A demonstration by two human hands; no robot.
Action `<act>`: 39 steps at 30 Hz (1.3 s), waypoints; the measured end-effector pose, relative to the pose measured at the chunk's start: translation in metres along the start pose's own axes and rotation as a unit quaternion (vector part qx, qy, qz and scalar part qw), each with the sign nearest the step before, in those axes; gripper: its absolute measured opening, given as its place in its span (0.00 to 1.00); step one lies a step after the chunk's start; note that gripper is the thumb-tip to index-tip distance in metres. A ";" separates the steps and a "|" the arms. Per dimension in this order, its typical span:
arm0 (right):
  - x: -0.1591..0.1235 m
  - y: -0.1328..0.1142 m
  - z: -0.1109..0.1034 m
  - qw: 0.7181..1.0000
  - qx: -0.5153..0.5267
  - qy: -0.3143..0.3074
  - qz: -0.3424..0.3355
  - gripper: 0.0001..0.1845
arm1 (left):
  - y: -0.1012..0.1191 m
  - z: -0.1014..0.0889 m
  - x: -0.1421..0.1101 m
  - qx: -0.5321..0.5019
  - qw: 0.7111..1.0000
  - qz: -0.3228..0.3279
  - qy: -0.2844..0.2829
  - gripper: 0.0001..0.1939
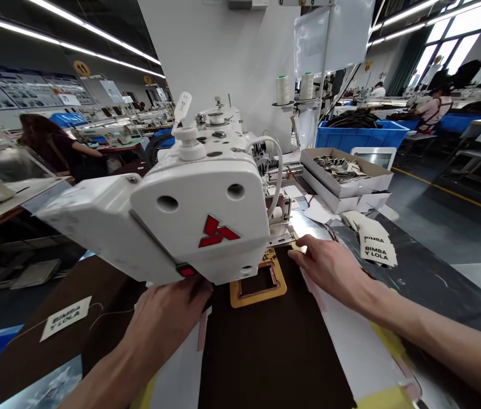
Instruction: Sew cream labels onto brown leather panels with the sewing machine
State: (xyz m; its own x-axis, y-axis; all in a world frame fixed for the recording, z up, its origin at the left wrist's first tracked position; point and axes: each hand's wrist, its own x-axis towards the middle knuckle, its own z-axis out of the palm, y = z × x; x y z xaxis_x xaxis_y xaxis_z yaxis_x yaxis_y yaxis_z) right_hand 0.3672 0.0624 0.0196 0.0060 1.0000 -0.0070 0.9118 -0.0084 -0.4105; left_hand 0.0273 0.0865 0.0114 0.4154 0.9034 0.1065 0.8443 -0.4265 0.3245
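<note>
A white sewing machine (206, 227) with a red three-part emblem stands in front of me. Dark brown fabric (266, 352) lies flat below its head, with white and pinkish strips along both sides. On the fabric sits a yellow frame (261, 296) with a rectangular opening, partly hidden by the machine. My left hand (172, 312) rests at the fabric's left side, its fingertips hidden under the machine head. My right hand (332, 267) is at the right edge of the fabric near the machine bed. Its thumb and forefinger close around a small pale yellowish edge that I cannot make out.
A woven label (65, 318) with thread lies at left; a stack of similar labels (377, 244) lies at right. Behind it stand cardboard boxes (347, 176) of labels and a blue crate (360, 136). Thread cones (282, 90) stand behind the machine. Other people work farther off.
</note>
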 end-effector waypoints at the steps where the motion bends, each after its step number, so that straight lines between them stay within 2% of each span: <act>1: -0.010 0.003 0.000 0.999 -0.012 0.020 -0.042 0.19 | 0.002 -0.001 -0.010 0.009 1.000 0.023 0.010 0.20; 3: -0.033 0.010 0.000 0.986 -0.031 0.041 -0.156 0.21 | 0.004 -0.001 -0.027 0.043 0.990 0.129 0.039 0.17; 4: -0.044 0.013 0.001 0.977 -0.038 0.038 -0.208 0.21 | 0.005 0.001 -0.034 0.072 0.978 0.188 0.047 0.19; 6: -0.061 0.018 0.006 0.961 -0.052 0.016 -0.270 0.22 | 0.006 0.004 -0.041 0.142 0.951 0.273 0.041 0.29; 7: -0.066 0.020 0.009 0.959 -0.059 0.002 -0.279 0.24 | 0.007 0.006 -0.042 0.170 0.942 0.287 0.027 0.34; 10: -0.065 0.024 0.015 0.962 -0.068 -0.038 -0.263 0.29 | 0.006 0.009 -0.035 0.192 0.942 0.276 -0.013 0.39; 14: -0.046 0.029 0.016 0.967 -0.064 -0.032 -0.245 0.26 | -0.007 0.011 -0.021 0.158 0.959 0.232 -0.033 0.37; 17: -0.039 0.031 0.013 0.971 -0.048 -0.028 -0.233 0.26 | -0.024 0.016 -0.020 0.142 0.973 0.182 -0.023 0.37; 20: -0.043 0.031 0.011 0.970 -0.044 -0.033 -0.235 0.27 | -0.033 0.020 -0.028 0.119 0.980 0.160 0.017 0.33; 22: -0.049 0.029 0.011 0.968 -0.052 -0.037 -0.244 0.27 | -0.029 0.021 -0.036 0.104 0.977 0.184 0.021 0.33; 25: -0.051 0.026 0.013 0.965 -0.061 -0.051 -0.249 0.27 | -0.015 0.022 -0.042 0.107 0.967 0.232 -0.004 0.37; 29: -0.045 0.021 0.017 0.971 -0.065 -0.031 -0.228 0.26 | -0.008 0.024 -0.034 0.108 0.975 0.196 -0.013 0.36; 33: -0.050 0.023 0.015 0.969 -0.063 0.008 -0.240 0.25 | -0.012 0.019 -0.036 0.083 0.983 0.161 0.024 0.30; 35: -0.056 0.025 0.016 0.966 -0.064 0.009 -0.252 0.24 | -0.010 0.015 -0.043 0.063 0.982 0.179 0.025 0.27; 39: -0.055 0.026 0.026 0.967 -0.068 -0.004 -0.247 0.24 | -0.001 0.009 -0.049 0.056 0.970 0.234 -0.022 0.23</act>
State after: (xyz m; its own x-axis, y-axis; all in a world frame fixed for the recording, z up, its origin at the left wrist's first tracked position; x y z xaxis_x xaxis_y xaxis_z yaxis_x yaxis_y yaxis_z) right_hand 0.3803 0.0076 -0.0144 -0.4459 0.8822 0.1512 0.8483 0.4705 -0.2431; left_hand 0.0089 0.0420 -0.0022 0.7746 0.6072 0.1771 0.5896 -0.7945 0.1453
